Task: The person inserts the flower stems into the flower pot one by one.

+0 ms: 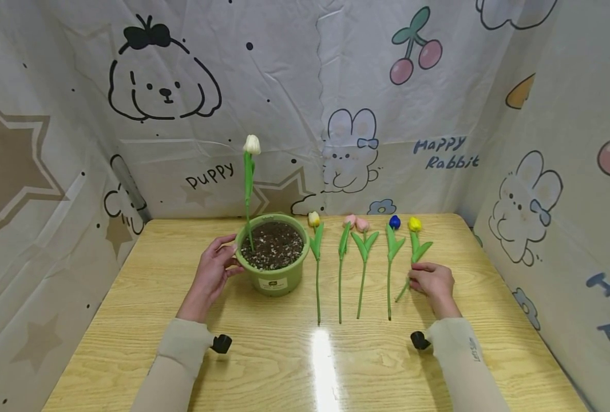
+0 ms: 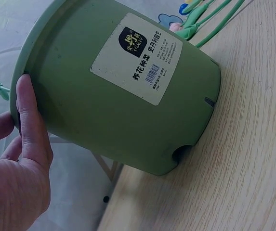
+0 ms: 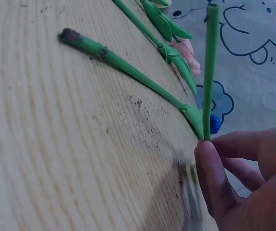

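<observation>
My left hand (image 1: 213,272) grips the rim of a green flower pot (image 1: 297,276) at its left side. In the left wrist view a finger lies against the pot's outer wall (image 2: 104,115), beside the rim. Dark soil fills the pot, and a white artificial tulip (image 1: 252,145) stands upright in it. My right hand (image 1: 434,283) pinches the stem of a yellow tulip (image 1: 415,224) between thumb and fingertips. The right wrist view has the stem's lower end (image 3: 210,57) raised off the table. A blue tulip (image 1: 395,222) lies just left of that hand.
Two pink tulips (image 1: 363,225) and a white-and-yellow tulip (image 1: 313,218) lie in a row between pot and blue tulip. Soil crumbs (image 3: 147,118) dot the wooden table (image 1: 264,360). Printed cloth (image 1: 284,74) walls the table at the back and sides.
</observation>
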The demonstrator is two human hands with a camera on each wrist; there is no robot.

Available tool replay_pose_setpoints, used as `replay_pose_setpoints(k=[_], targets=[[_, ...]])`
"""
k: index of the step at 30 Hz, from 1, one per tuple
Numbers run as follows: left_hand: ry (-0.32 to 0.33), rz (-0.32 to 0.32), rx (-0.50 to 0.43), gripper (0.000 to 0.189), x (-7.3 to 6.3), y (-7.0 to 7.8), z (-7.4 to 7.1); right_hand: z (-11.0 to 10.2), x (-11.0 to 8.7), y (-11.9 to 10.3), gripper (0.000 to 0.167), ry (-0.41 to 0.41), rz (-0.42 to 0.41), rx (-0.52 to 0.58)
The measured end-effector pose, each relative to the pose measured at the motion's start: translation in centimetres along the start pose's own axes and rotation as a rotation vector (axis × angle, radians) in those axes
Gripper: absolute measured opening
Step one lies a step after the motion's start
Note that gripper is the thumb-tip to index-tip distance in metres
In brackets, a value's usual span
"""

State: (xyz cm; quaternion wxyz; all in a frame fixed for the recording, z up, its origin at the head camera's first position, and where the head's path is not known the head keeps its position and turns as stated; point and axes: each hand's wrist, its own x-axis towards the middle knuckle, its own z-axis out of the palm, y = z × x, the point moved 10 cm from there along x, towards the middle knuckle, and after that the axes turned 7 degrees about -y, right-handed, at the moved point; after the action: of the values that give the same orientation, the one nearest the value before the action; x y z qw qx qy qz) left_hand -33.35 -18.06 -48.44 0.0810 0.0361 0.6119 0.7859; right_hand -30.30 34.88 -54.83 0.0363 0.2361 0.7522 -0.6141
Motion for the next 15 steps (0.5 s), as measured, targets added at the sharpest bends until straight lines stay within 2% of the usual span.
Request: replay_pose_setpoints(k=[8, 15], targets=[[0.002, -0.001, -0.010, 0.038, 0.0, 0.0, 0.0, -0.1, -0.4, -0.6, 0.036, 0.031, -0.019, 0.034], [0.005, 0.001, -0.013, 0.037, 0.0, 0.0, 0.0, 0.0, -0.6, -1.7, 0.040, 0.024, -0.063, 0.064]])
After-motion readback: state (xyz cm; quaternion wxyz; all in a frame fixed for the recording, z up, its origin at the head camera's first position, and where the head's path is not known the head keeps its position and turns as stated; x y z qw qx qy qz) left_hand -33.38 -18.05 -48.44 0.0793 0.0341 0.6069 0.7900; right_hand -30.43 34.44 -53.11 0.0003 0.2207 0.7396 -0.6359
